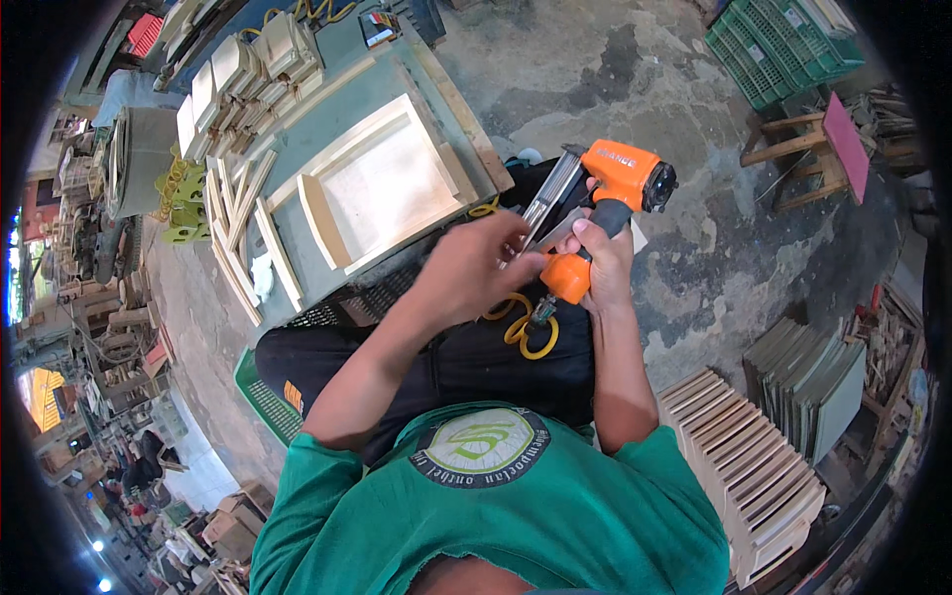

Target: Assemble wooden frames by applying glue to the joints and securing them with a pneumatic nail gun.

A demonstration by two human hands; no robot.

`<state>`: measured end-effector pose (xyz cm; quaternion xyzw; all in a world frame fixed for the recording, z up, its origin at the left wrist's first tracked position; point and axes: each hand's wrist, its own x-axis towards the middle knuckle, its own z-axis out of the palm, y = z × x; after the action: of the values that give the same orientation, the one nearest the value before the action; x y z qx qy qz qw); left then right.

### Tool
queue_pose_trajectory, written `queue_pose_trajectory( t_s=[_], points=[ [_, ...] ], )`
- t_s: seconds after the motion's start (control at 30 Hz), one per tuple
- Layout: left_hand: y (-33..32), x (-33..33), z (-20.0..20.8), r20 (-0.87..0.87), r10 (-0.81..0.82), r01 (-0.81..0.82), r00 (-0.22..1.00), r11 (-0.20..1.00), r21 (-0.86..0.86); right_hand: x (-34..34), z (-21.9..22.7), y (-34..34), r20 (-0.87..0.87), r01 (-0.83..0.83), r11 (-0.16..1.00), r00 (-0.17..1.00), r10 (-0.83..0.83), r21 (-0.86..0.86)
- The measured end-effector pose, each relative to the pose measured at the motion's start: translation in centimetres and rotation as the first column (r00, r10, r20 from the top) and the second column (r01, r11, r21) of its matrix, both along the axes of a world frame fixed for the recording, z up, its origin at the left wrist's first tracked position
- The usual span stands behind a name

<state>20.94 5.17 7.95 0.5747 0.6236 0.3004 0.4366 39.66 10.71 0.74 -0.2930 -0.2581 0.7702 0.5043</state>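
Note:
My right hand (605,243) is wrapped round the black grip of an orange pneumatic nail gun (620,171), held above my lap. Its long metal magazine (551,198) slants down toward my left hand (476,263). The left fingers are curled in at the magazine's lower end; whether a strip of fasteners is between them is hidden. A yellow coiled air hose (538,340) hangs from the fitting under the grip. Left of my hands, a pale wooden frame with a light panel (387,183) lies on the workbench (347,99).
Stacked wooden pieces (248,79) and loose strips (238,213) lie on the bench. A row of curved wooden frames (744,466) and upright panels (808,382) stand at the right. Green crates (778,50) and a pink-topped stool (843,149) are at the far right.

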Motion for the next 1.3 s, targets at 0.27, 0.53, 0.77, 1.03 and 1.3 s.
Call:
queue_pose_trajectory(
  t_s=[0.27, 0.53, 0.77, 1.03, 1.3],
  points=[
    [3.1, -1.3, -1.2, -0.129, 0.045, -0.044, 0.991, 0.999, 0.009, 0.9, -1.0, -0.5, -0.067, 0.02, 0.998, 0.997, -0.024, -0.062],
    [4.9, -1.7, -1.3, -0.023, -0.22, 0.217, 0.975, 0.972, -0.092, 2.9, -2.5, -0.2, -0.425, -0.054, 0.999, 0.904, 0.047, -0.003],
    [2.9, -2.6, -0.2, -0.013, -0.144, 0.144, 0.99, 0.983, 0.117, 2.9, -2.3, -0.2, -0.48, -0.055, 0.998, 0.876, 0.034, -0.031],
    [7.3, -1.7, 0.7, -0.165, 0.012, -0.011, 0.986, 1.0, 0.005, 2.1, -2.0, -0.4, -0.401, -0.048, 0.999, 0.915, 0.033, -0.027],
    [8.9, -1.0, -0.7, -0.363, -0.039, 0.024, 0.931, 0.999, -0.046, 1.9, -1.2, -0.5, -0.308, -0.031, 1.0, 0.951, 0.027, -0.006]
  ],
)
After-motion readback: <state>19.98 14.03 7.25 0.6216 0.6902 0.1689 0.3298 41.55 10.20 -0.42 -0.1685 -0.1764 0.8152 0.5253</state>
